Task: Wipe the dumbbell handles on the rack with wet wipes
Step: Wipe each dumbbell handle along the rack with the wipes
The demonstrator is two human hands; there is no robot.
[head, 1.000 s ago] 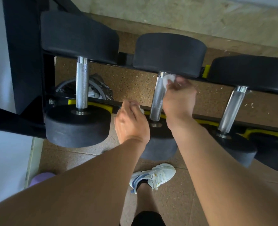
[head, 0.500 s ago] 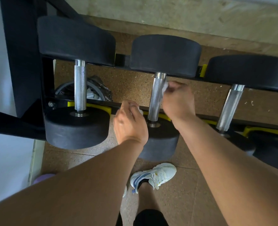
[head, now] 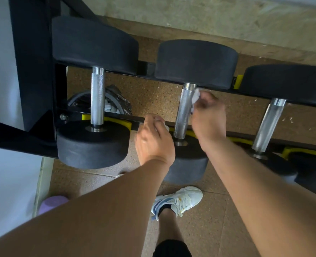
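We look down on a black rack (head: 33, 75) carrying dumbbells with black round ends and bare metal handles. Our right hand (head: 208, 119) is at the middle dumbbell's handle (head: 184, 112), its fingers (head: 209, 98) curled round a white wet wipe (head: 195, 97) and pressing it against the right side of the handle, near the upper end just under the far weight (head: 196, 62). The hand is slightly blurred. Our left hand (head: 154, 140) sits just left of the same handle, low down beside the near weight (head: 186, 169); its fingers are curled inward and a bit of white shows at their tips, a second wipe (head: 166, 127), which we take to be pinched there, though the hold itself is hidden behind the knuckles.

The left dumbbell's handle (head: 97, 97) stands free, well apart from both hands, and the right dumbbell's handle (head: 269, 125) is likewise untouched. Yellow cradles (head: 237, 81) show on the rack rails. Behind the left handle, on the speckled floor (head: 209, 229), lies a bin lined with a dark bag (head: 116, 101) holding crumpled white scraps. Below, a white shoe (head: 179, 201) stands on the floor, and a purple object (head: 51, 203) lies at the lower left by the wall.
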